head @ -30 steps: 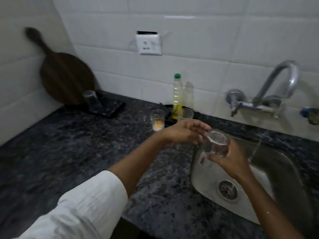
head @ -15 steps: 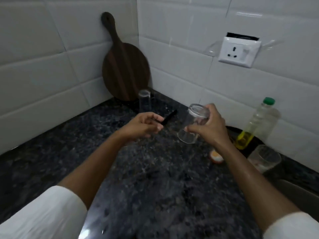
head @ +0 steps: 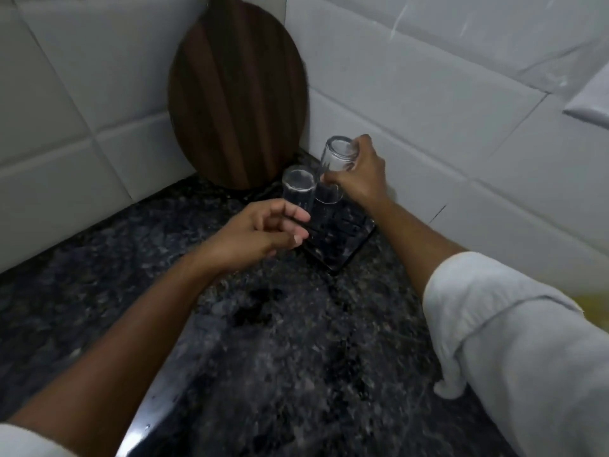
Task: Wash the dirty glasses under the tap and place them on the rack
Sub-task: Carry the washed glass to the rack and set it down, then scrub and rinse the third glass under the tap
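Here, head view: the right hand (head: 361, 179) closes its grip around an inverted clear glass (head: 334, 166), base uppermost and tilted slightly toward 11 o'clock, its rim low over the far end of the black rack (head: 342, 240); whether the rim touches the rack cannot be told. A second glass (head: 298, 192) stands inverted on the rack just beside it at 9 o'clock, the two nearly touching. The left hand (head: 260, 235) hovers at the near left edge of the rack with fingers (head: 296, 214) loosely curled and half open, just in front of the second glass's lower part and holding nothing. The rack lies on the dark speckled table (head: 230, 341) in the corner of the white tiled wall (head: 428, 103). A round dark wooden board (head: 237, 103) leans upright against the corner at 11 o'clock from the glasses. White sleeves (head: 514, 341) cover both upper forearms.
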A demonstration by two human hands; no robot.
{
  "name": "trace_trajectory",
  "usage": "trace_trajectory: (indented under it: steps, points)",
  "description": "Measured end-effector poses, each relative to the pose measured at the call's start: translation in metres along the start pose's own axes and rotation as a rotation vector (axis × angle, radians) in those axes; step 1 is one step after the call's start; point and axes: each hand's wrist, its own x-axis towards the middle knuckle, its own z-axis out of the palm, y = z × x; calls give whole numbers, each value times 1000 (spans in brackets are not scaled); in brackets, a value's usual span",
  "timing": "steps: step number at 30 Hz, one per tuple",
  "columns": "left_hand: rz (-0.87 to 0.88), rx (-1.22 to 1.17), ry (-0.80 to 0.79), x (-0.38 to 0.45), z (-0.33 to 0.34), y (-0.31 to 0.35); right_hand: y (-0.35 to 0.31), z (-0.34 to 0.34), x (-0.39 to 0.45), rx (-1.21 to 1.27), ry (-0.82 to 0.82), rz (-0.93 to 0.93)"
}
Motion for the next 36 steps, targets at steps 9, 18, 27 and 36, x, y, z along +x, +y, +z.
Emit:
trace_trajectory:
  steps: [9, 18, 27, 36]
  points:
    - [2, -7, -18, 13, -2, -18, 23, 28, 16, -88, -96, -68]
    - [-13, 43, -21, 15, 23, 7, 21, -11, -11, -28, -142, 138]
    - [69, 74, -91, -10, 144, 73, 29, -162, -152, 185, -105, 251]
    - [216, 151, -227, -84, 287, 148, 52, -316, -316, 174, 24, 277]
